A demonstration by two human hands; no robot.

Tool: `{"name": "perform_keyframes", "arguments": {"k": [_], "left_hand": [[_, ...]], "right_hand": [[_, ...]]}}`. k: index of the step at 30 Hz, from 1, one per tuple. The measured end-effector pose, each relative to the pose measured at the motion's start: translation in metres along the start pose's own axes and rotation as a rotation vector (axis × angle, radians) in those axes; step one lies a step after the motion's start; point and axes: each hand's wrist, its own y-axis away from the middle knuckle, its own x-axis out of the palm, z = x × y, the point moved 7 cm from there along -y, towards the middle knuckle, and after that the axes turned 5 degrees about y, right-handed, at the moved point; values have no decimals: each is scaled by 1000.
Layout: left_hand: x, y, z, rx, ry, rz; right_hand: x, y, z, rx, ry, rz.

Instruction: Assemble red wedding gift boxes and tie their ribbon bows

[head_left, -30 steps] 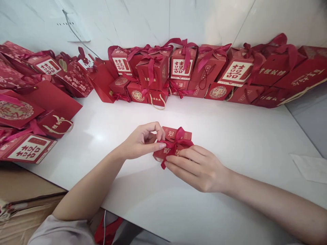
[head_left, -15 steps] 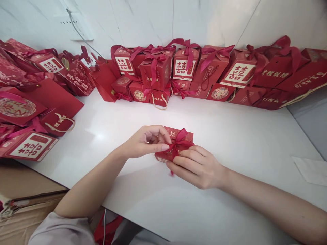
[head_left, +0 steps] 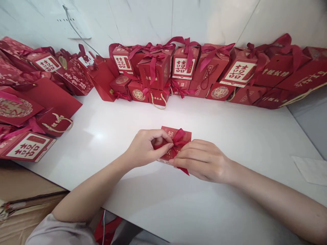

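A small red gift box (head_left: 167, 131) with pale printed characters lies on the white table in the middle of the view. A crimson ribbon (head_left: 180, 135) crosses its top in a bow. On the box's left, my left hand (head_left: 149, 147) pinches the ribbon near the knot between thumb and index finger. My right hand (head_left: 204, 158) is closed at the right side of the bow, its fingers bent over the ribbon and the box's near edge. One ribbon tail (head_left: 184, 170) hangs below those fingers. My right thumb is largely hidden.
Ribboned red gift boxes (head_left: 154, 73) stand stacked along the tiled wall (head_left: 148, 17). More red boxes and bags (head_left: 30, 146) crowd the left side. A cardboard box (head_left: 25, 190) sits below the table's left edge. White paper (head_left: 310, 170) lies at the right.
My left hand has moved slightly right and down, and its fingertips have closed at the knot. My right hand has shifted slightly, and a ribbon tail now shows more below it.
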Motion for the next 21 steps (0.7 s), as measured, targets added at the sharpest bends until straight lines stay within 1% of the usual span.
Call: {"name": "perform_keyframes", "arguments": {"k": [3, 7, 9, 12, 17, 21], "left_hand": [[-1, 1, -1, 8, -70, -42], [0, 1, -1, -19, -64, -2], [1, 0, 0, -49, -38, 24], [1, 1, 1, -75, -31, 27], [2, 0, 2, -85, -54, 20], [3, 0, 2, -90, -72, 31]], "right_hand": [[-9, -4, -1, -7, -40, -4], [-14, -5, -5, 15, -126, 13], [-14, -4, -7, 36, -156, 28], [-11, -3, -7, 53, -181, 48], [-8, -5, -2, 39, -202, 83], [-5, -5, -4, 50, -240, 101]]}}
